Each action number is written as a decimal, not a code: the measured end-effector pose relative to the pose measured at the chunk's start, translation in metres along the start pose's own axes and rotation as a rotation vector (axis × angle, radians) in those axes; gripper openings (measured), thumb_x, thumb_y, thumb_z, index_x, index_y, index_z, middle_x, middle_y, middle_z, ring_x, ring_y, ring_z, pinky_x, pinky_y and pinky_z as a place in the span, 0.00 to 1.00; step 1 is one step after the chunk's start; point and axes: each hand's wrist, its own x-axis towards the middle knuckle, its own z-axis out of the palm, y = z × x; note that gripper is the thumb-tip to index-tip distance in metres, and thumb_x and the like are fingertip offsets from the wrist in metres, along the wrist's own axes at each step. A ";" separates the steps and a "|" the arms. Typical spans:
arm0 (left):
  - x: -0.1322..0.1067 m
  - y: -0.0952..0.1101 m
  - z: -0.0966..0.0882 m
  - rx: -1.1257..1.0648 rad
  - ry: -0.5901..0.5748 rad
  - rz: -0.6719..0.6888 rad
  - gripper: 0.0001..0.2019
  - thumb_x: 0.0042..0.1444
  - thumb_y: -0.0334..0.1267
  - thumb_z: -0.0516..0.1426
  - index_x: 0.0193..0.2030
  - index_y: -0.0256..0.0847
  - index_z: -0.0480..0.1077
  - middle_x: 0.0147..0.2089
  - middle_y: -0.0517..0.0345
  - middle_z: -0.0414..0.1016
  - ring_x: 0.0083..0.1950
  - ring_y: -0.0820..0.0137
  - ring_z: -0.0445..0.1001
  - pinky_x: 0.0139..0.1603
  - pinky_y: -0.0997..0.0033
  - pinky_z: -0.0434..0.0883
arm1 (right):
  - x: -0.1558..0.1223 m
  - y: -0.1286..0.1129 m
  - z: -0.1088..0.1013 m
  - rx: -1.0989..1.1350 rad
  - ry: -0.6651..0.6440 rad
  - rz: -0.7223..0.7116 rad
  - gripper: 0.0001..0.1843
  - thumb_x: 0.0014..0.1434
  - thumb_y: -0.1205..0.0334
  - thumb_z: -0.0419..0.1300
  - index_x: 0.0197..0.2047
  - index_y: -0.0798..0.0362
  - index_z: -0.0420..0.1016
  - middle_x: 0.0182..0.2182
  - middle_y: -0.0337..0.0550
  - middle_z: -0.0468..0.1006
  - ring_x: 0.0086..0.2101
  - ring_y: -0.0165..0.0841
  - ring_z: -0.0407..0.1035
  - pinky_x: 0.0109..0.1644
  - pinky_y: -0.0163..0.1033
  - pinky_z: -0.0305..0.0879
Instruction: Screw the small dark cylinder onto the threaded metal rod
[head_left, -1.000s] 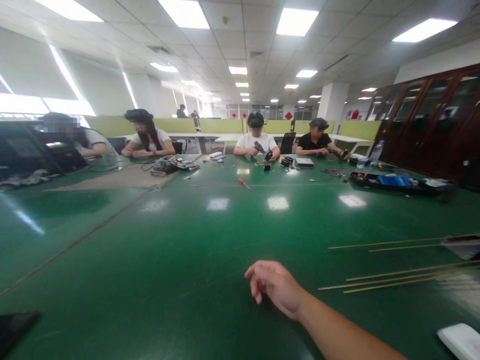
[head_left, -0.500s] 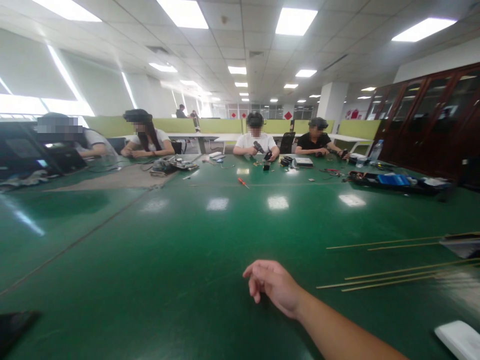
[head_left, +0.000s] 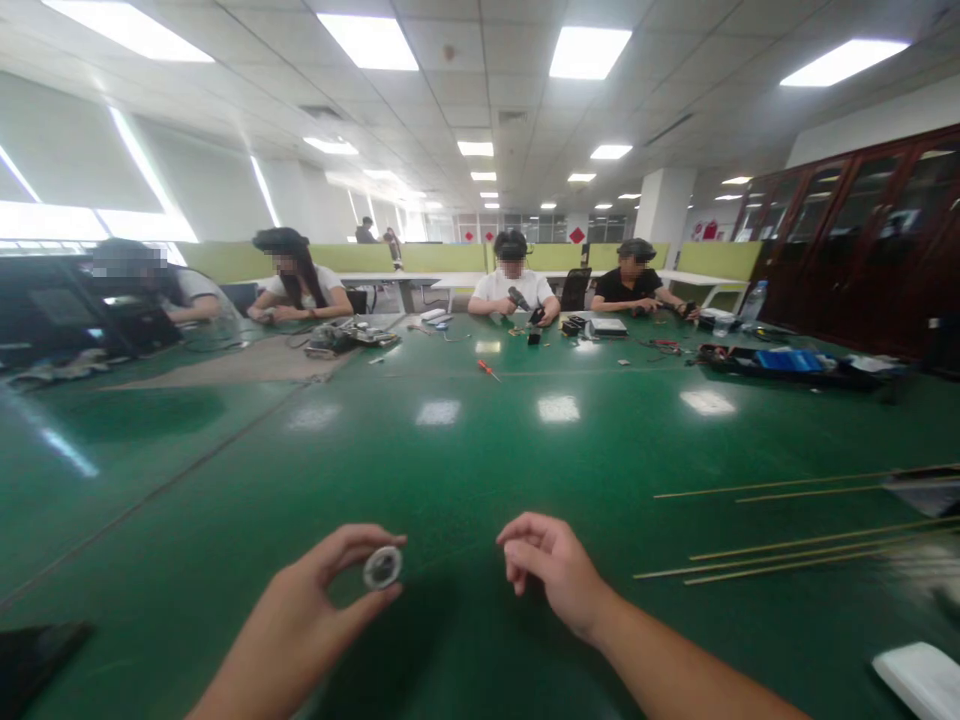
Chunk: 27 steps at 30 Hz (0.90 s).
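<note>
My left hand (head_left: 315,600) comes in from the lower left and pinches a small round ring-shaped part (head_left: 383,568) between thumb and fingertips. The part has a pale grey rim and a darker centre; its exact kind is too blurred to name. Opposite it, a short gap away, my right hand (head_left: 555,570) hovers low over the green table (head_left: 450,470) with loosely bent fingers. Nothing shows in that hand, though the inner side of its fingers is partly hidden.
Several thin yellowish sticks (head_left: 780,558) lie at the right, above a white object (head_left: 919,680). A dark object (head_left: 41,650) sits at the lower left. Farther off are a red screwdriver (head_left: 489,370), a black tray (head_left: 795,368) and several people working across the table.
My left hand has come into view from the lower left, holding the ring-shaped part. My right hand has shifted slightly to the right. The view has tilted up a little.
</note>
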 end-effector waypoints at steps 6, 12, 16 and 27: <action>0.058 0.024 0.067 -0.064 -0.168 0.184 0.13 0.54 0.41 0.63 0.46 0.43 0.74 0.43 0.57 0.79 0.45 0.63 0.76 0.51 0.62 0.72 | -0.001 0.002 -0.005 -0.565 0.307 -0.212 0.24 0.50 0.73 0.59 0.51 0.50 0.70 0.39 0.41 0.75 0.35 0.33 0.68 0.40 0.39 0.65; 0.054 -0.012 0.093 0.008 -0.128 0.321 0.14 0.59 0.42 0.60 0.51 0.46 0.72 0.46 0.55 0.77 0.48 0.62 0.75 0.53 0.59 0.70 | -0.001 0.012 -0.007 -0.672 0.292 -0.156 0.32 0.47 0.74 0.59 0.56 0.47 0.64 0.46 0.42 0.73 0.40 0.35 0.69 0.46 0.41 0.66; 0.050 -0.015 0.095 -0.040 -0.133 0.354 0.14 0.59 0.41 0.61 0.52 0.48 0.71 0.47 0.56 0.77 0.48 0.65 0.75 0.52 0.62 0.70 | -0.004 0.006 -0.005 -0.721 0.265 -0.150 0.29 0.49 0.73 0.59 0.55 0.46 0.66 0.45 0.41 0.73 0.41 0.35 0.68 0.48 0.42 0.66; 0.049 -0.004 0.101 -0.134 -0.158 0.391 0.13 0.59 0.39 0.61 0.51 0.46 0.72 0.46 0.55 0.78 0.47 0.65 0.75 0.51 0.64 0.71 | -0.006 0.000 -0.005 -0.731 0.216 -0.145 0.16 0.53 0.71 0.59 0.45 0.46 0.71 0.42 0.38 0.73 0.41 0.34 0.69 0.46 0.39 0.65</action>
